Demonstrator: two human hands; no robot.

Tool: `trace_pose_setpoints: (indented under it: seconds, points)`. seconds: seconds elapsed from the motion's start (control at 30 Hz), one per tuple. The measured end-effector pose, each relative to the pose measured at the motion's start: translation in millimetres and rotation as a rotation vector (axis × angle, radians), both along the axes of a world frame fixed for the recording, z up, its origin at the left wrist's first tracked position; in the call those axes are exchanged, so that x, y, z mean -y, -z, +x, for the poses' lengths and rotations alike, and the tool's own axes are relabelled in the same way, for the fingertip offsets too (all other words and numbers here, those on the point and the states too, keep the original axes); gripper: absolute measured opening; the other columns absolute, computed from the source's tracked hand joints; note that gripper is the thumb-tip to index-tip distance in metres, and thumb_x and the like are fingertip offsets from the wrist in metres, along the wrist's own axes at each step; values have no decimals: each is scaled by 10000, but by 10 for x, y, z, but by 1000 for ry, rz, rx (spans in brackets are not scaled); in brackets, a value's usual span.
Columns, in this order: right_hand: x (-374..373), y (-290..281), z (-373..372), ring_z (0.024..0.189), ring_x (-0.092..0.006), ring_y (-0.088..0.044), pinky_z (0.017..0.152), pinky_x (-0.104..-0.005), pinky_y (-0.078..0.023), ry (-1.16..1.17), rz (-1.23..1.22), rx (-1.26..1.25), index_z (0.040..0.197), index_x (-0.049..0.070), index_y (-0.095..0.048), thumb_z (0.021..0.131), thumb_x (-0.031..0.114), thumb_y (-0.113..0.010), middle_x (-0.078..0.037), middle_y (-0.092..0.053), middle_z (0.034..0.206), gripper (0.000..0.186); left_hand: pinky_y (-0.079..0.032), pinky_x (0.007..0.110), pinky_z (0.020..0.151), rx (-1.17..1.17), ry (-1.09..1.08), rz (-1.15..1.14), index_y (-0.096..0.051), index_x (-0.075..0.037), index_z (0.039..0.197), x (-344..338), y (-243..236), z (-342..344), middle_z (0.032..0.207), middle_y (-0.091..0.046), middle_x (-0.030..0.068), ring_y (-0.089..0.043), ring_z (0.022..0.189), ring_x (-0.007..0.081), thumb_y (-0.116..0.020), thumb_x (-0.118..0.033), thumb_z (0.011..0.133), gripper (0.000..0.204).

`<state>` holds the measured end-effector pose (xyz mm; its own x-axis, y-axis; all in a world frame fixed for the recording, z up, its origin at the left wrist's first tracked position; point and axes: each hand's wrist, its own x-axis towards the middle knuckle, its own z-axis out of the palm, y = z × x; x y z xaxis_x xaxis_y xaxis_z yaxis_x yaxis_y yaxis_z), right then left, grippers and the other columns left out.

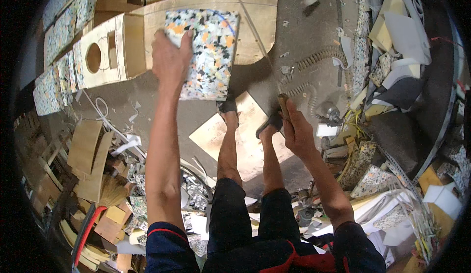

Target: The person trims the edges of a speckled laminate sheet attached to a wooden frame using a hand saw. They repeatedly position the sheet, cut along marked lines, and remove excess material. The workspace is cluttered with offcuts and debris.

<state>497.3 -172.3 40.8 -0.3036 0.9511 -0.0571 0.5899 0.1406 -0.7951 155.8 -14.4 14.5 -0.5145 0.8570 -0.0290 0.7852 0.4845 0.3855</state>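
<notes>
My left hand [171,55] grips the left edge of a thick speckled foam block [208,57], its thumb lying on the top face. The block is multicoloured, with a curved blue line drawn near its upper right corner, and rests at least partly over a plywood frame [257,15]. In my right hand [298,131] is the wooden handle of a long, thin-bladed knife [256,34]. Its blade slants up and left, passing just right of the block, apart from it in this view. My right fingers are wrapped round the handle.
A plywood box section with a round hole [94,57] stands at left, with speckled foam pieces [46,94] beyond it. A square board [208,136] lies under my feet. Coiled hoses [321,57] lie to the right. Foam scraps [402,33] and wood offcuts [91,150] are heaped on both sides.
</notes>
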Motion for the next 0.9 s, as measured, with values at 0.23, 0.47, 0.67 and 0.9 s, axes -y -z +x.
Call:
trace_pose_setpoints:
  seconds: [0.23, 0.47, 0.67, 0.9]
  points:
    - [-22, 128, -99, 769, -415, -637, 670, -456, -537, -94, 15, 154, 1576, 152, -364, 928, 18, -578, -217, -620, 961, 695, -343, 643, 1065, -202, 452, 367, -612, -83, 1259, 36, 538, 238, 1321, -555, 126, -483, 1304, 355, -711, -100, 884, 389]
    - [-128, 231, -66, 710, -403, -625, 642, -457, -543, -116, 41, 115, 1570, 185, -385, 924, -2, -595, -200, -615, 888, 704, -258, 807, 1034, -249, 495, 340, -600, -204, 1363, 145, 619, 487, 1475, -520, 60, -428, 1420, 348, -643, -185, 973, 393]
    - [-109, 331, -99, 706, -397, -622, 638, -457, -540, -112, 46, 68, 1567, 171, -391, 926, 4, -595, -200, -617, 902, 694, -243, 768, 1103, -199, 589, 310, -638, -221, 1323, 167, 747, 535, 1458, -555, -15, -458, 1421, 254, -681, -46, 912, 449]
    - [-110, 320, -124, 726, -400, -629, 630, -451, -538, -109, 6, 54, 1556, 158, -406, 928, 8, -586, -194, -622, 935, 671, -238, 762, 1117, -214, 592, 313, -633, -254, 1340, 157, 792, 548, 1459, -565, -32, -465, 1418, 254, -672, -79, 929, 448]
